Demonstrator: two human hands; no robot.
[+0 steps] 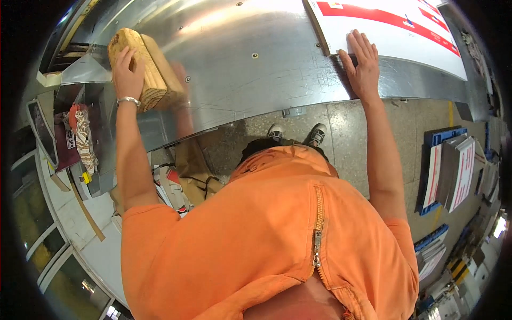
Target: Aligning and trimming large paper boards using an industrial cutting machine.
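Metal worktable (229, 69), bolt-studded, spreading between both hands. Left hand (128, 76): lying across wooden block (152, 81), fingers slightly bending; whether clasping, cannot tell. Wooden block: sitting directly beneath left hand, extending rightward past thumb. Right hand (364, 66): lying flat, released, fingers reaching over white-and-red board (400, 41). Blue pallet (454, 133): standing well right of right hand, bearing stacked boards (461, 168).

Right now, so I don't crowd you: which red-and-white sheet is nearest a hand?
The sheet on the metal table, under the right hand; the other sheets are stacked on blue pallets on the floor.
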